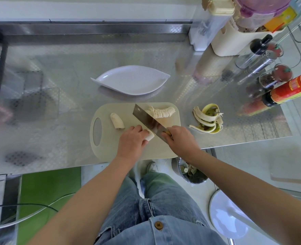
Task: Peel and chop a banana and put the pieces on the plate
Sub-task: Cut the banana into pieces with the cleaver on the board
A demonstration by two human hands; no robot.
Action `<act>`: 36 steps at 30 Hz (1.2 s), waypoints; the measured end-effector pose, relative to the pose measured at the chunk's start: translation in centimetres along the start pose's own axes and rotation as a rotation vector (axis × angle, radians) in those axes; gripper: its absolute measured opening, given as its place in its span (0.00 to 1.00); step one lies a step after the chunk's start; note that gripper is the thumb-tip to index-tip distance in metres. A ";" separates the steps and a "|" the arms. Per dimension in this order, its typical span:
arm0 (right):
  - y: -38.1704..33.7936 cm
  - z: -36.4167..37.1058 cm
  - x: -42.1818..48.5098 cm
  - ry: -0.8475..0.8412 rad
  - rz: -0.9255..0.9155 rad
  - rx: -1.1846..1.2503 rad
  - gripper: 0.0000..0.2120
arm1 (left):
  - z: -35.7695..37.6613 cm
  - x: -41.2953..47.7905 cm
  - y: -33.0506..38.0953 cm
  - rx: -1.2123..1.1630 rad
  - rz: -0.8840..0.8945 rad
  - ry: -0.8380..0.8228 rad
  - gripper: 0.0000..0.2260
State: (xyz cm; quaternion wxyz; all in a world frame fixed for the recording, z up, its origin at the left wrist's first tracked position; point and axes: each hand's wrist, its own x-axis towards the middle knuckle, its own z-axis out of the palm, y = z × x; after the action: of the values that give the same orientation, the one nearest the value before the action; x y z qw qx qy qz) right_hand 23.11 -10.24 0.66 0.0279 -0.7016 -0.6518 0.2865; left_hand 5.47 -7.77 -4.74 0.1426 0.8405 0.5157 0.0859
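**Halfway through the chopping**

The left hand (132, 142) curls its fingers over a peeled banana piece (150, 137), holding it down on the beige cutting board (103, 112). The right hand (179, 140) grips the handle of a cleaver (148, 121), whose blade slants across the board just beside that piece. Cut slices (161, 111) lie in a row at the board's far edge, with another chunk (117, 121) to the left. The white leaf-shaped plate (132, 80) sits beyond the board, and the peel (208, 121) lies to its right on the steel counter (57, 121).
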 end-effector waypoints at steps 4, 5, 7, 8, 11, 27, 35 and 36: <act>-0.4 -0.4 0.0 -0.028 0.010 -0.019 0.12 | 0.0 0.1 0.0 -0.006 -0.002 0.012 0.13; -0.4 -0.4 0.0 -0.030 0.012 -0.025 0.12 | 0.0 0.1 0.0 -0.005 -0.004 0.012 0.13; -0.6 -0.2 0.2 -0.033 0.016 -0.044 0.12 | 0.0 0.0 0.0 -0.006 -0.004 0.015 0.13; -0.5 -0.1 0.2 -0.034 0.021 -0.051 0.12 | 0.1 0.0 0.0 -0.008 -0.005 0.016 0.13; -0.1 1.0 0.4 -0.049 0.039 -0.059 0.12 | 0.1 0.0 -0.1 -0.013 -0.008 0.020 0.13; -0.1 0.2 0.3 -0.010 0.000 -0.003 0.14 | 0.3 0.0 -0.2 0.001 -0.004 0.013 0.14; -0.2 0.2 0.4 -0.032 0.010 -0.017 0.15 | 0.4 0.1 -0.3 -0.002 -0.011 0.010 0.13; -0.1 0.4 0.4 -0.037 0.016 -0.022 0.15 | 0.5 0.1 -0.3 -0.006 -0.013 0.010 0.13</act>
State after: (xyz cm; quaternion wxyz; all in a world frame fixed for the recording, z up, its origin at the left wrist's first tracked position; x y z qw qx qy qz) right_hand 22.85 -10.00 0.18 0.0058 -0.7016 -0.6496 0.2927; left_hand 5.40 -7.68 -5.25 0.1430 0.8363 0.5215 0.0908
